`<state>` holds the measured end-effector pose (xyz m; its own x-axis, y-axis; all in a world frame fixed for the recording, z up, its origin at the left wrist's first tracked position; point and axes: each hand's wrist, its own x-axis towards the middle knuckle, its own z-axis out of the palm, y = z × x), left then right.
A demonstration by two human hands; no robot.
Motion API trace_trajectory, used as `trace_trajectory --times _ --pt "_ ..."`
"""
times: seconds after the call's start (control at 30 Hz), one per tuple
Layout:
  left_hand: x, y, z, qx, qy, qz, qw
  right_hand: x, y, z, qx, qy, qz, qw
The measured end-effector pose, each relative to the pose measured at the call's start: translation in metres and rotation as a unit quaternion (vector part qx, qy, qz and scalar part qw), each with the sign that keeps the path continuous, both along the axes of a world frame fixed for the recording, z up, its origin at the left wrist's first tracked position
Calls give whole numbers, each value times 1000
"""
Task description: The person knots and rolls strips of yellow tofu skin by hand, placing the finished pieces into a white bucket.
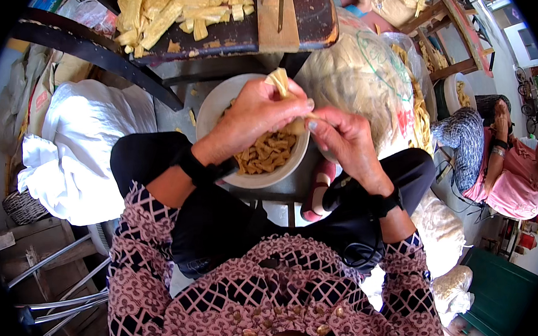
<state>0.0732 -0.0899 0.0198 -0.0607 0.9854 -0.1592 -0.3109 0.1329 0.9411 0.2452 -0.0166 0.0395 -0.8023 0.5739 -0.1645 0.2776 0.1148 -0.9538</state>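
Observation:
Above a white bowl [205, 108], my left hand [265, 107] grips a folded strip of pale yellow dried plant material [279, 80] whose fanned end sticks up from the fingers. Close at its right, my right hand [349, 139] pinches a thin part of the strip between thumb and forefinger. Many small folded yellowish-brown pieces [268, 153] lie in the bowl below. Flat cut strips [160, 23] are heaped on a worn dark wooden stool or chair seat [223, 45] beyond the bowl. A light wooden board [277, 22] with a thin metal blade or rod [281, 5] crosses that seat.
A large plastic sack of pale strips [356, 77] stands right of the bowl, and a white sack [93, 133] at the left. A co-worker in pink [508, 174] sits at the right beside another bowl [453, 92]. Metal legs [63, 299] jut in at lower left.

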Motion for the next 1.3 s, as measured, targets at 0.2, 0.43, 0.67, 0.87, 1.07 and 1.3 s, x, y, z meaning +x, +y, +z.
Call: trace_trajectory --times 0.2,0.43,0.67,0.87,1.07,1.3 --pt "-3 8 6 21 -38 51 998 4 21 -1 138 41 26 989" --pt "-54 52 37 129 50 229 964 -62 95 48 498 58 39 864" --pt "-86 85 10 152 -7 274 950 -111 133 29 584 49 44 809" --pt "-90 58 2 83 57 261 960 -74 128 7 455 42 -2 890" --pt "-52 17 0 73 484 112 865 -38 83 21 25 102 -94 990" --pt "5 16 -18 -114 -50 -91 988 -22 29 1 -110 199 -198 954"
